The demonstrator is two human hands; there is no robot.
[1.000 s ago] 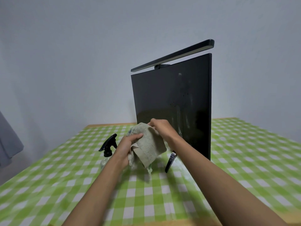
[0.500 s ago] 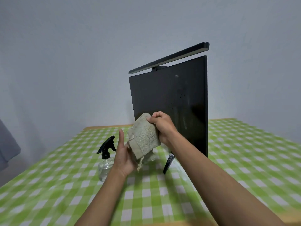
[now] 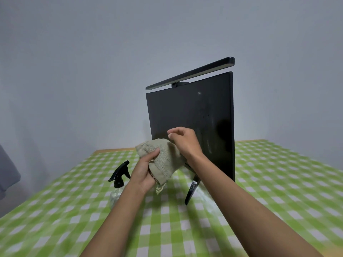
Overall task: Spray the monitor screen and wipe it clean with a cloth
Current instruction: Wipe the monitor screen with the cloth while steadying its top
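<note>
A black monitor (image 3: 189, 115) stands upright on the table, its dark screen speckled with droplets and smears toward the right side. In front of its lower left corner I hold a beige terry cloth (image 3: 165, 160). My left hand (image 3: 144, 171) grips the cloth from below, thumb pressed on its upper edge. My right hand (image 3: 183, 141) rests on the cloth's top right, fingers loosely curled near the screen; whether it grips the cloth I cannot tell. A clear spray bottle (image 3: 117, 184) with a black trigger head stands on the table left of my left wrist.
A black light bar (image 3: 191, 73) sits on the monitor's top edge. One black stand leg (image 3: 192, 190) juts forward under the screen. A green-and-white checked tablecloth (image 3: 278, 182) covers the table. A grey wall rises behind, and grey fabric (image 3: 7, 173) hangs at the far left.
My left hand has closed around the cloth from below, having been flat behind it. My right hand has loosened its pinch on the top. The cloth is bunched higher in front of the screen.
</note>
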